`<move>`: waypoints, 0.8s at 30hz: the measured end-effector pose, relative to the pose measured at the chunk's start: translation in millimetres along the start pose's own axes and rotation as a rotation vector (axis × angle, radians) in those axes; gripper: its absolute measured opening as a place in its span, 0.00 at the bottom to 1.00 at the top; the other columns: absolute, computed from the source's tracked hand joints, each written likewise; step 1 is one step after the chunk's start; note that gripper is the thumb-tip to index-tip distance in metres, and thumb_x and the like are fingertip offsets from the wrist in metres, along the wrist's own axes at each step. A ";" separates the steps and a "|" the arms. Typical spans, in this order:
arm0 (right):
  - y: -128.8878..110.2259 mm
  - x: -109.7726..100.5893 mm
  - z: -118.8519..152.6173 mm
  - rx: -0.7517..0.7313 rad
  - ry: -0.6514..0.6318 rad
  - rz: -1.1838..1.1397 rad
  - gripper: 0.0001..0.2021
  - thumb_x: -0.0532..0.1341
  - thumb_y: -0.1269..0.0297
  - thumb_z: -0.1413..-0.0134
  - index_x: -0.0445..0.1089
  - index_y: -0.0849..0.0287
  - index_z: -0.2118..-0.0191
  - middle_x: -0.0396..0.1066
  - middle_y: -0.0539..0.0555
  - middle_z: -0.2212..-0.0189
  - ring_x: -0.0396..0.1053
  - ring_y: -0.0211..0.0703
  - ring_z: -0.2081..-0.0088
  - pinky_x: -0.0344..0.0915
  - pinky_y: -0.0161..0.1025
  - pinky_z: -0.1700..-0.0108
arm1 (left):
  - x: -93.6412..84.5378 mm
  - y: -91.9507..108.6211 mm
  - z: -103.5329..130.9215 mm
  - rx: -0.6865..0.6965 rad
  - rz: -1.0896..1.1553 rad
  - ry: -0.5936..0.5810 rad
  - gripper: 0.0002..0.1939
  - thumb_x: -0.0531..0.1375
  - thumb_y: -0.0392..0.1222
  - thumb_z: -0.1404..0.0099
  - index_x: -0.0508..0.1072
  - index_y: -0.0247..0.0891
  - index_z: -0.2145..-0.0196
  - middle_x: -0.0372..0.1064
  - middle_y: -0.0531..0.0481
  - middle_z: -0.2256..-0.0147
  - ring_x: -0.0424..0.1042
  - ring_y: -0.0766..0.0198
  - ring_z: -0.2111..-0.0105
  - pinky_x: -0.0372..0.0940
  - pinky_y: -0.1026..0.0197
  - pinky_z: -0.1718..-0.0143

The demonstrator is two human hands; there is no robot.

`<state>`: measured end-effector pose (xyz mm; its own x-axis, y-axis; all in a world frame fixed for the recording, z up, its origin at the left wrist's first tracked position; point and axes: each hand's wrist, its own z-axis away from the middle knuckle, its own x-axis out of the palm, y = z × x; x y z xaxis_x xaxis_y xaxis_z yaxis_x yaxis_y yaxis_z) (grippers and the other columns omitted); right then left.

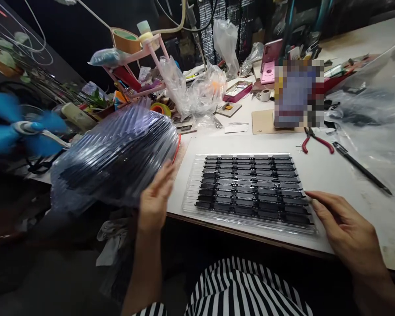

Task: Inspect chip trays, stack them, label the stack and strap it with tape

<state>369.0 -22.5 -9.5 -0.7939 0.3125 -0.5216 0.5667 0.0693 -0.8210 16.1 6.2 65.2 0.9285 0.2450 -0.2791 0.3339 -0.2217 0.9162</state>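
On the white table in front of me lies a clear plastic tray (191, 188) filled with rows of black comb-like plastic parts (250, 188). At its right edge, my right hand (345, 228) has thumb and forefinger closed on the rim. My left hand (155, 199) is raised beside a fanned pile of clear plastic trays (118, 153) with dark contents. Its fingers are stretched out, slightly blurred, and nothing shows in them. Whether those fingertips touch the pile, I cannot tell.
Red-handled pliers (317, 141) and a black pen (362, 166) lie right of the tray. Behind it are a cardboard piece (263, 122) and crumpled plastic bags (197, 90). A blue fan (26, 126) spins at far left. A pink rack (134, 57) holds tape rolls.
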 end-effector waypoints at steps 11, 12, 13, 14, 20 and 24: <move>2.0 5.8 0.6 -0.019 0.026 0.096 0.15 0.55 0.58 0.42 0.68 0.54 0.52 0.70 0.54 0.54 0.67 0.48 0.53 0.69 0.40 0.64 | 40.4 -52.8 44.9 0.092 -0.882 -0.443 0.34 0.44 0.55 0.32 0.38 0.38 0.35 0.42 0.41 0.36 0.38 0.52 0.36 0.39 0.42 0.40; 1.5 6.2 0.5 -0.010 0.030 0.097 0.15 0.55 0.58 0.42 0.68 0.54 0.51 0.70 0.54 0.55 0.67 0.48 0.53 0.69 0.38 0.67 | 41.0 -52.5 45.3 0.107 -0.896 -0.436 0.37 0.45 0.57 0.34 0.37 0.37 0.35 0.42 0.39 0.36 0.38 0.51 0.36 0.38 0.41 0.40; 0.9 6.5 0.3 -0.002 0.036 0.096 0.15 0.55 0.58 0.42 0.68 0.54 0.51 0.70 0.55 0.55 0.67 0.48 0.53 0.69 0.37 0.69 | 41.9 -52.3 45.8 0.116 -0.905 -0.429 0.39 0.46 0.59 0.35 0.36 0.37 0.35 0.42 0.38 0.37 0.39 0.50 0.36 0.38 0.40 0.40; 0.3 6.8 0.1 0.005 0.042 0.093 0.15 0.55 0.58 0.42 0.68 0.55 0.51 0.70 0.55 0.55 0.67 0.47 0.53 0.68 0.36 0.71 | 43.2 -52.1 46.5 0.121 -0.905 -0.420 0.41 0.47 0.61 0.36 0.35 0.37 0.35 0.43 0.37 0.37 0.39 0.49 0.36 0.38 0.39 0.41; -0.1 8.1 -2.4 0.015 0.061 0.114 0.15 0.55 0.59 0.42 0.68 0.57 0.51 0.70 0.57 0.55 0.67 0.48 0.53 0.67 0.35 0.75 | 47.0 -51.8 46.8 0.076 -0.734 -0.357 0.41 0.49 0.61 0.37 0.41 0.38 0.35 0.45 0.37 0.37 0.41 0.48 0.37 0.37 0.40 0.40; -2.7 8.7 4.7 -0.101 0.102 0.255 0.14 0.53 0.62 0.40 0.68 0.58 0.51 0.71 0.58 0.56 0.68 0.49 0.54 0.67 0.47 0.57 | 39.3 -51.0 41.4 -0.191 -0.295 -0.094 0.33 0.47 0.57 0.34 0.45 0.43 0.36 0.45 0.43 0.36 0.47 0.56 0.38 0.43 0.51 0.38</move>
<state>359.5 -24.4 -12.9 -0.5999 0.4248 -0.6780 0.7682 0.0688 -0.6365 42.4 -11.9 -4.4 0.8108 0.1826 -0.5562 0.5611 0.0284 0.8273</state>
